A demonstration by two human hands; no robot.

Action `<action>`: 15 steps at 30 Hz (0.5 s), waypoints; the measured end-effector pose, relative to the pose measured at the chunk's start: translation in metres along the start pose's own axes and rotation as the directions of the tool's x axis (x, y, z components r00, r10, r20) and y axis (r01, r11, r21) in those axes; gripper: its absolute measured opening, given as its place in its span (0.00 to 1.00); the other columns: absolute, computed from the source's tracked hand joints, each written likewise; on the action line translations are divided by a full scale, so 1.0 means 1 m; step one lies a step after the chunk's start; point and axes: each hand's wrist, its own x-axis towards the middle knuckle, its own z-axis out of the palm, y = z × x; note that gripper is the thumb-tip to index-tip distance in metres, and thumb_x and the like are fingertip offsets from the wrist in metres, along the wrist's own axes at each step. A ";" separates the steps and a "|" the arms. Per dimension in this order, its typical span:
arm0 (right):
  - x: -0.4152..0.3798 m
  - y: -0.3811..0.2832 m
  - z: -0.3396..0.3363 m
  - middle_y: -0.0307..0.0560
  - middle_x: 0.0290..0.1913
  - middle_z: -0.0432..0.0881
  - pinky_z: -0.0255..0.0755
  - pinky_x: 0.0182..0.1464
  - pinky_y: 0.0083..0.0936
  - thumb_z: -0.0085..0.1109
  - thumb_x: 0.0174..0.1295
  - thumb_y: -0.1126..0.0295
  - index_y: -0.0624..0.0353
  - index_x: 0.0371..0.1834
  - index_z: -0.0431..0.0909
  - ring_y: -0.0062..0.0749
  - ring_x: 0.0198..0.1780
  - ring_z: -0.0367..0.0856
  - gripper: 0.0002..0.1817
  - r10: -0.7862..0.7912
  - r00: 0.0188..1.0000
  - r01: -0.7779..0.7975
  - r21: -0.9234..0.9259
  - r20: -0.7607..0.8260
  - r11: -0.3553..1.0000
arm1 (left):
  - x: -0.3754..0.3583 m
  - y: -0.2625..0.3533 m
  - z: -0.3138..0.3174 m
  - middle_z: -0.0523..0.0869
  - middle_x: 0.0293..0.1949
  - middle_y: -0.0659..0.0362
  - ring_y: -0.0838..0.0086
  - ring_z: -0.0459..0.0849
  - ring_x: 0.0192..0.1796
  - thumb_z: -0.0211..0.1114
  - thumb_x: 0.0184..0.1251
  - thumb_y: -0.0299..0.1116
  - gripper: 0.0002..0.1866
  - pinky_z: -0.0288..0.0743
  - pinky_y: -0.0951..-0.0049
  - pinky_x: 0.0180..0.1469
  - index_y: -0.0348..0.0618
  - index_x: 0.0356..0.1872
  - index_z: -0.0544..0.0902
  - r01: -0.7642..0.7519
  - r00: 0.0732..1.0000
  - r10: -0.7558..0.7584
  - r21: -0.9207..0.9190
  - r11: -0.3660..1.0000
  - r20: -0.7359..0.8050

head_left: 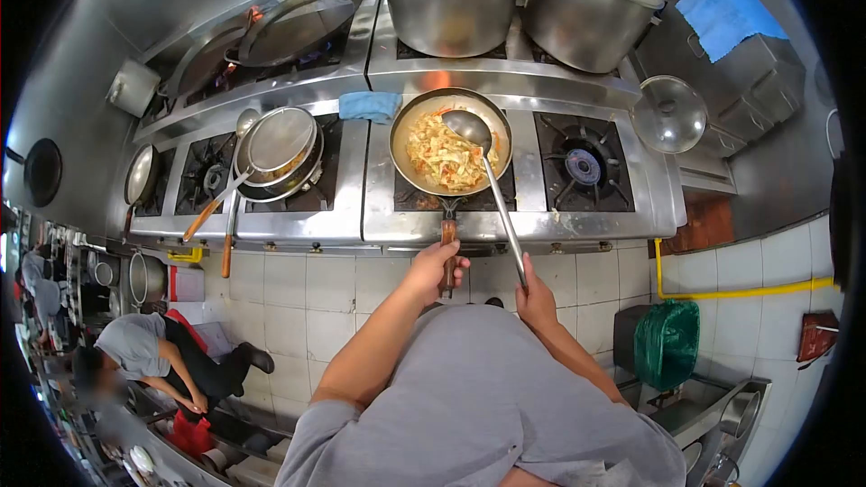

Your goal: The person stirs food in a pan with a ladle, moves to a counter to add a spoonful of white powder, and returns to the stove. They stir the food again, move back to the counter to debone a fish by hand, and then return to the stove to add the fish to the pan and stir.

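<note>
My left hand (437,272) is wrapped round the wooden handle of a frying pan (402,171) that sits over a front burner. Yellowish food with orange strips (444,151), perhaps egg and carrot, lies in the pan. In my right hand (536,294) is the long metal handle of a ladle (467,125). Its bowl rests in the pan at the upper right of the food, and the shaft crosses the pan's near rim.
Two large stockpots (451,0) stand behind. To the left, a strainer (280,138) lies over another pan. A blue cloth (369,106) is on the stove's ledge. At right are a bare burner (583,165) and a green-lined bin (667,343). Another person (144,352) sits at lower left.
</note>
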 end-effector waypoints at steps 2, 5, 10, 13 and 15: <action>-0.002 0.016 0.006 0.63 0.42 0.85 0.78 0.45 0.48 0.58 0.67 0.73 0.43 0.84 0.52 0.61 0.41 0.84 0.42 -0.052 0.994 0.049 -0.039 -0.092 0.998 | 0.002 0.004 0.002 0.85 0.36 0.56 0.76 0.79 0.28 0.63 0.78 0.42 0.12 0.77 0.70 0.31 0.48 0.48 0.73 0.011 1.000 -0.011 -0.001 1.000 0.009; 0.003 0.021 0.001 0.58 0.37 0.84 0.78 0.41 0.42 0.57 0.69 0.71 0.49 0.83 0.54 0.51 0.37 0.86 0.39 0.115 0.993 -0.115 -0.006 -0.011 0.993 | 0.004 0.001 -0.001 0.85 0.40 0.53 0.72 0.81 0.34 0.63 0.78 0.42 0.17 0.79 0.69 0.39 0.44 0.56 0.74 0.005 0.999 -0.005 0.012 1.000 0.053; 0.013 -0.015 -0.037 0.45 0.30 0.81 0.77 0.36 0.33 0.53 0.73 0.72 0.56 0.81 0.56 0.33 0.32 0.83 0.34 0.114 0.980 -0.195 0.650 0.164 0.734 | -0.018 -0.003 0.016 0.80 0.56 0.44 0.59 0.80 0.56 0.65 0.75 0.44 0.30 0.77 0.62 0.56 0.29 0.66 0.73 -0.334 0.560 0.828 0.920 0.205 0.019; 0.024 -0.072 -0.074 0.38 0.33 0.79 0.77 0.41 0.25 0.49 0.76 0.72 0.57 0.79 0.60 0.26 0.35 0.82 0.29 -0.009 0.969 -0.221 0.877 0.249 0.427 | -0.042 0.014 0.050 0.74 0.65 0.43 0.55 0.73 0.67 0.67 0.74 0.45 0.33 0.72 0.59 0.66 0.29 0.69 0.71 -0.377 0.497 0.836 0.926 -0.033 0.232; 0.038 -0.108 -0.074 0.47 0.46 0.80 0.74 0.54 0.30 0.50 0.77 0.67 0.58 0.78 0.63 0.33 0.49 0.81 0.27 -0.182 0.983 0.062 0.884 0.026 0.463 | -0.037 0.008 0.072 0.76 0.62 0.44 0.58 0.75 0.66 0.65 0.76 0.45 0.31 0.69 0.62 0.68 0.30 0.69 0.71 -0.637 0.718 0.631 0.644 0.425 0.294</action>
